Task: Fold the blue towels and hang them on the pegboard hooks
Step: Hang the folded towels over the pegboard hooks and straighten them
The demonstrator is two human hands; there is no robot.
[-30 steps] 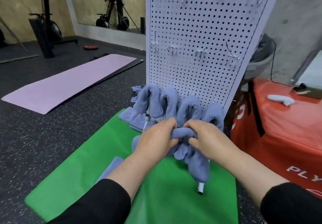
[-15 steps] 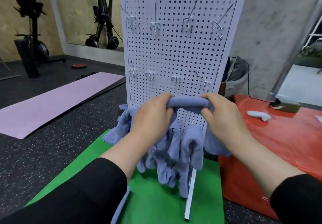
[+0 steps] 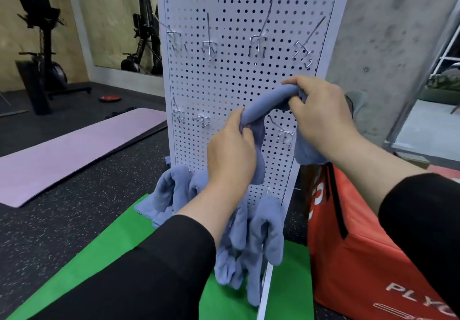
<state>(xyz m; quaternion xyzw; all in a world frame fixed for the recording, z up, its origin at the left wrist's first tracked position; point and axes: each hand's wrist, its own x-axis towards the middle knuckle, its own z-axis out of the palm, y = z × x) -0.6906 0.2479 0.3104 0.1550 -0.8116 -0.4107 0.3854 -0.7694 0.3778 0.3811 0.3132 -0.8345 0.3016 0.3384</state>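
Observation:
I hold a folded blue towel (image 3: 267, 103) stretched in an arch in front of the white pegboard (image 3: 231, 75). My left hand (image 3: 230, 150) grips its lower left end and my right hand (image 3: 319, 118) grips its upper right end. The towel's middle sits just above a wire hook (image 3: 282, 130) in the middle row, at the right. Several more blue towels (image 3: 256, 232) hang from the lowest hooks. Folded blue towels (image 3: 146, 210) lie on the green mat behind them.
The top row of hooks (image 3: 257, 43) is bare, as are two middle hooks (image 3: 191, 117) at the left. A red padded box (image 3: 368, 252) stands at the right. A green mat (image 3: 104, 252) lies underfoot, a pink mat (image 3: 74, 150) to the left, gym machines beyond.
Both hands lifted the towel from the low hanging towels up to the middle row. The right hand rose higher and the towel now arches over the right hook.

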